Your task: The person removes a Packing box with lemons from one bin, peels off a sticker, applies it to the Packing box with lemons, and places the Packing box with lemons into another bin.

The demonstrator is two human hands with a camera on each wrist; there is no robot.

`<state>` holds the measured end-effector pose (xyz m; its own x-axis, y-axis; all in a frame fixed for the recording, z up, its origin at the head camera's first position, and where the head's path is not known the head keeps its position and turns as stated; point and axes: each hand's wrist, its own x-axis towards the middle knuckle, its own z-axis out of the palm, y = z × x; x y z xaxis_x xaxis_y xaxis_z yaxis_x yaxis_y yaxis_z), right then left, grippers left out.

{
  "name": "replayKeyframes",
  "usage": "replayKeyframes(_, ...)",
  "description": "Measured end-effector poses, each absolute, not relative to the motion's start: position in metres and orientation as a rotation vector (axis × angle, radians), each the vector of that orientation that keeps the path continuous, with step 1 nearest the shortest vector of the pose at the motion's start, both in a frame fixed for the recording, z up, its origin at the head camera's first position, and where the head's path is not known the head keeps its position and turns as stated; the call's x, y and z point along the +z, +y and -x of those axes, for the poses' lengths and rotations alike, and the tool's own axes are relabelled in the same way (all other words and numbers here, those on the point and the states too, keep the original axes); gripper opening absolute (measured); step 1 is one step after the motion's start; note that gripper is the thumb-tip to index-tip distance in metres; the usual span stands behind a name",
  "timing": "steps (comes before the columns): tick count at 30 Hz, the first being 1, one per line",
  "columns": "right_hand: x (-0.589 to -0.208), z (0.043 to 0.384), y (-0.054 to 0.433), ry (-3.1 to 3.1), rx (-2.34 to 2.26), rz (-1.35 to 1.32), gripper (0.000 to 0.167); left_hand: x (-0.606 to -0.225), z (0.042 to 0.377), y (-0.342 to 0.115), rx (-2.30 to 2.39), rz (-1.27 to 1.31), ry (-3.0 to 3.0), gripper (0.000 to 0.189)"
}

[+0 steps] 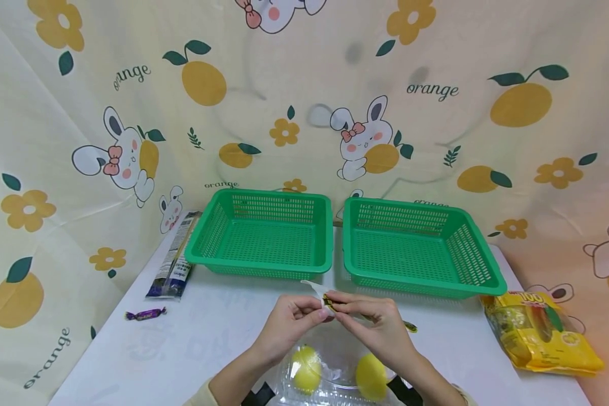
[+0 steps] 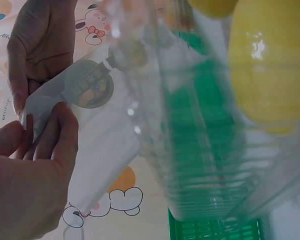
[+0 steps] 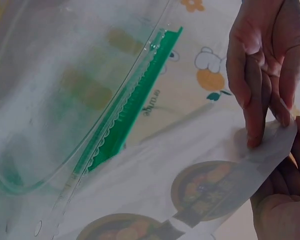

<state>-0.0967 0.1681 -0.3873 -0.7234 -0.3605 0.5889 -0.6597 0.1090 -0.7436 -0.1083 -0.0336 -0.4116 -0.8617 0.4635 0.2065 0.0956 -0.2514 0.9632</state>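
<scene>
My left hand [image 1: 289, 324] and right hand [image 1: 378, 324] meet over the front middle of the table. Between them is a thin white plastic bag [image 1: 312, 287], its edge pinched by the fingers of both. Close up in the right wrist view, the bag [image 3: 140, 185] is translucent and printed with round food pictures. Below the hands is a clear plastic clamshell box [image 1: 335, 389] holding smooth yellow oval fruits [image 1: 306, 369]. In the left wrist view the box wall [image 2: 200, 165] fills the right side, beside the bag.
Two green baskets [image 1: 259, 273] stand side by side behind the hands. At the left lie a purple-wrapped candy [image 1: 146, 314] and a long dark packet [image 1: 175, 259]. A yellow snack bag [image 1: 543, 338] lies at the right edge. A small dark-and-yellow wrapped piece [image 1: 410, 327] shows past the right hand.
</scene>
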Motion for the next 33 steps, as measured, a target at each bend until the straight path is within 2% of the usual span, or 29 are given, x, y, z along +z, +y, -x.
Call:
replayKeyframes(22, -0.390, 0.099, 0.172, -2.017, 1.835, -1.049, 0.022, -0.415, 0.107, -0.036, 2.245, -0.731, 1.759, 0.022)
replayKeyframes(27, -0.390, 0.099, 0.174, -2.017, 1.932, -0.987, 0.020, -0.416, 0.106, -0.036, 2.232, -0.740, 1.763, 0.021)
replayKeyframes(33, -0.388, 0.098, 0.179, -2.113, 1.985, -0.765, 0.012, -0.415, 0.105, -0.036, 2.222, -0.753, 1.814, 0.020)
